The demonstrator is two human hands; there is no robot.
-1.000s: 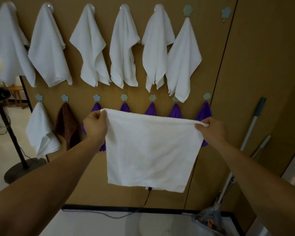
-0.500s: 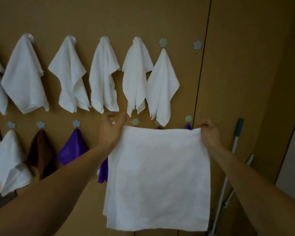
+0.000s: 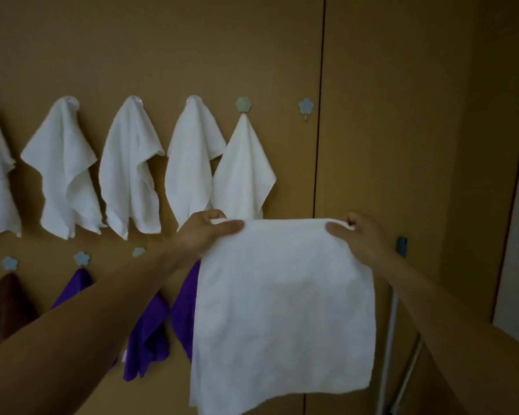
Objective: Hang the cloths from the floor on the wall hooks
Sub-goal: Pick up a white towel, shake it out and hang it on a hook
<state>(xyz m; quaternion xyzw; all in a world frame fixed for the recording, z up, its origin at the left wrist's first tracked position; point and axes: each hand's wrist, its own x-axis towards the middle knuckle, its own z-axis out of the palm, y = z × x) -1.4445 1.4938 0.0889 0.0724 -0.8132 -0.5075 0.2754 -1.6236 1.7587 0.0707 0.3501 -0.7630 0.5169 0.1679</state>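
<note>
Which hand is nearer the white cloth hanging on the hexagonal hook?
Left. The left hand sits just below the lower edge of that hanging cloth; the right hand is further off, below and to its right. Both grip top corners of the held cloth.

We have 1 view, from the camera on the person's head. It faces the brown wall (image 3: 162, 49) nearly straight on, from near. Both forearms enter at the bottom corners and run away from us to the left hand (image 3: 204, 233) and right hand (image 3: 364, 239), which hold the white cloth (image 3: 282, 301) mid-frame. The 2 rows of hooks (image 3: 243, 103) run off the left edge.
</note>
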